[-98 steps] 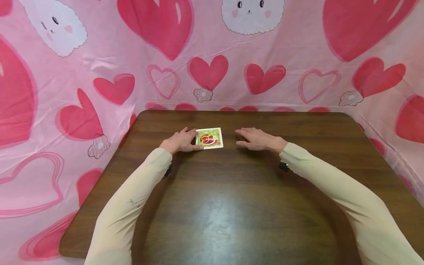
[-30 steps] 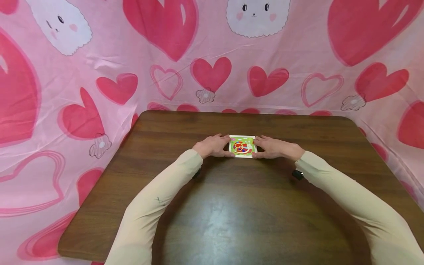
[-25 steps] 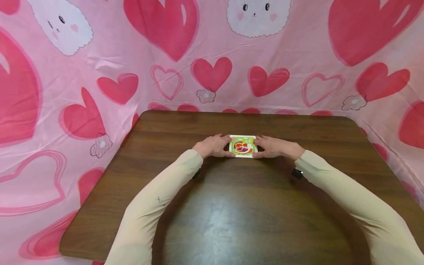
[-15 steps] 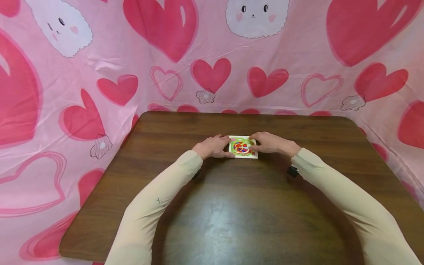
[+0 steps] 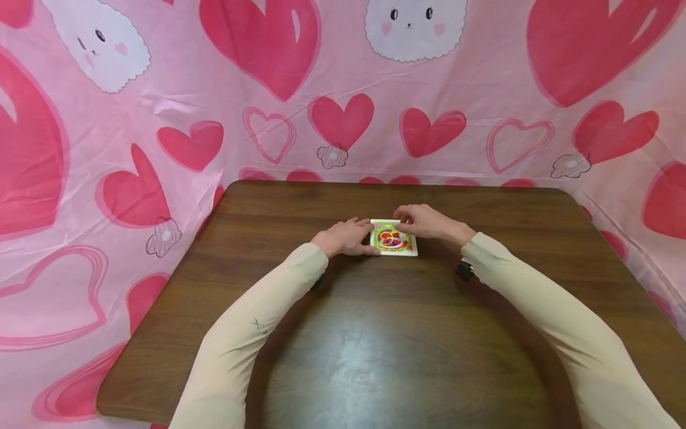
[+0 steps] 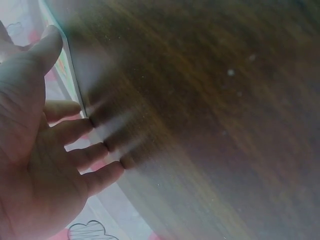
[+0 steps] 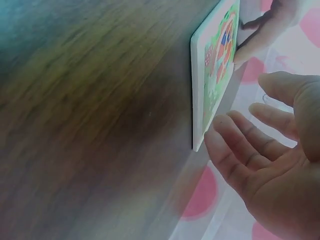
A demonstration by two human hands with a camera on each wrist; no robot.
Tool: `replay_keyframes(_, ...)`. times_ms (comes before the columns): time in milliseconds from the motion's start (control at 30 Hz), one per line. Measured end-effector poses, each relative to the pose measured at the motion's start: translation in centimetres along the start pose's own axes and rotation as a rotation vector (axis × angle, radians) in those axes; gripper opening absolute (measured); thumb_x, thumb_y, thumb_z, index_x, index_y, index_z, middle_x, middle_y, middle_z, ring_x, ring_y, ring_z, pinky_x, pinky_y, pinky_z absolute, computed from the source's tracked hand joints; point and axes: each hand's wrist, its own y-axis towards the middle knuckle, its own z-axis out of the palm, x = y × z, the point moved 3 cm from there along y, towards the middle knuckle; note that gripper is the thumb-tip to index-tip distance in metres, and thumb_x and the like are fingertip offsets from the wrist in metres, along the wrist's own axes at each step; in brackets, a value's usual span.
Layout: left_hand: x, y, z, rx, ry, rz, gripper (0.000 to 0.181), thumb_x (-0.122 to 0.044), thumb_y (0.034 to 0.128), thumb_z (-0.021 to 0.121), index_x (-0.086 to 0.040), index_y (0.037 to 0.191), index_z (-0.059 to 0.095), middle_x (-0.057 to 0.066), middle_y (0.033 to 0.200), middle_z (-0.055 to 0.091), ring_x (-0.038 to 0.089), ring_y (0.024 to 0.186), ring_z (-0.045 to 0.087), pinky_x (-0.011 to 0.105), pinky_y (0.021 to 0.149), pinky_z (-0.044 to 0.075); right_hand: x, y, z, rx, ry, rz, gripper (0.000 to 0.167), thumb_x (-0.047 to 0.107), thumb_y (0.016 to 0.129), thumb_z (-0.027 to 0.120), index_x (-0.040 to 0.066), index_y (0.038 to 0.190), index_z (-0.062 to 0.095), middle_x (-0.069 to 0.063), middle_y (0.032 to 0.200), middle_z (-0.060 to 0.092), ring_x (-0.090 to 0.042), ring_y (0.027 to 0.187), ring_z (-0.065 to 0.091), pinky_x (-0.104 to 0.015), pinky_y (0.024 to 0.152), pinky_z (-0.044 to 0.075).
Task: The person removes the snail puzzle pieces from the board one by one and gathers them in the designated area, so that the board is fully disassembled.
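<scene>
A small square puzzle board (image 5: pixel 393 241) with a white rim and a colourful snail on green lies flat on the table. At its left side rests my left hand (image 5: pixel 345 237), thumb touching the near left corner and fingers along the edge. The left wrist view shows those fingers nearly straight, their tips at the tabletop, beside the board's thin edge (image 6: pixel 75 82). My right hand (image 5: pixel 430 224) hovers over the far right corner, fingers loosely bent and partly covering the picture. In the right wrist view the right thumb and fingers stand apart, with nothing seen between them.
The brown wooden table (image 5: pixel 343 333) has rounded corners and a glare patch in front of the hands. A pink cloth with hearts (image 5: pixel 343 119) hangs behind and along both sides. Dark wrist devices (image 5: pixel 464 271) sit under the sleeves.
The board went right from its earlier place, and both hands came to its sides. Since then the right hand has left the right edge and moved over the far right corner; the left hand stayed.
</scene>
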Motion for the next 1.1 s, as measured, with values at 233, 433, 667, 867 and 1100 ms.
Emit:
replay_keyframes(233,0.1,0.3,0.2,-0.013,0.016,0.0,0.087,-0.07,0.0881,0.051,-0.019,0.155,0.03,0.004,0.164,0.024,0.032,0.15,0.023,0.054,0.118,0.026,0.3,1.2,0.3,0.014,0.041,0.024,0.037,0.024,0.092,0.068,0.004,0.123,0.063,-0.01,0.1,0.07,-0.022,0.087,0.062,-0.039,0.08,0.053)
replay_keyframes(433,0.3,0.4,0.4,-0.014,0.02,0.003,0.088,-0.07,0.0884,0.051,-0.019,0.156,0.028,0.004,0.164,0.024,0.032,0.151,0.023,0.055,0.118,0.027,0.9,2.2,0.7,0.057,0.063,0.036,0.039,0.024,0.092,0.068,0.004,0.125,0.062,-0.011,0.102,0.069,-0.022,0.085,0.059,-0.037,0.079,0.053)
replay_keyframes(667,0.3,0.4,0.4,-0.016,0.02,0.009,0.088,-0.07,0.0885,0.05,-0.019,0.156,0.028,0.005,0.164,0.024,0.033,0.151,0.022,0.056,0.118,0.027,1.2,3.4,1.3,0.09,0.021,0.055,0.035,0.024,0.093,0.067,0.005,0.122,0.064,-0.012,0.103,0.069,-0.023,0.089,0.061,-0.037,0.079,0.052)
replay_keyframes(867,0.3,0.3,0.3,-0.011,0.022,0.012,0.088,-0.072,0.0885,0.049,-0.019,0.156,0.029,0.004,0.164,0.024,0.032,0.151,0.021,0.056,0.118,0.026,1.6,4.1,1.7,0.13,-0.005,0.078,0.031,0.024,0.093,0.066,0.006,0.118,0.066,-0.015,0.112,0.068,-0.027,0.097,0.061,-0.042,0.087,0.052)
replay_keyframes(1100,0.2,0.2,0.4,-0.016,0.042,0.019,0.088,-0.072,0.0892,0.048,-0.017,0.156,0.028,0.005,0.164,0.024,0.033,0.15,0.023,0.056,0.117,0.028,1.9,4.3,2.1,0.141,-0.022,0.068,0.031,0.022,0.092,0.066,0.005,0.119,0.067,-0.015,0.111,0.069,-0.026,0.098,0.062,-0.042,0.088,0.053)
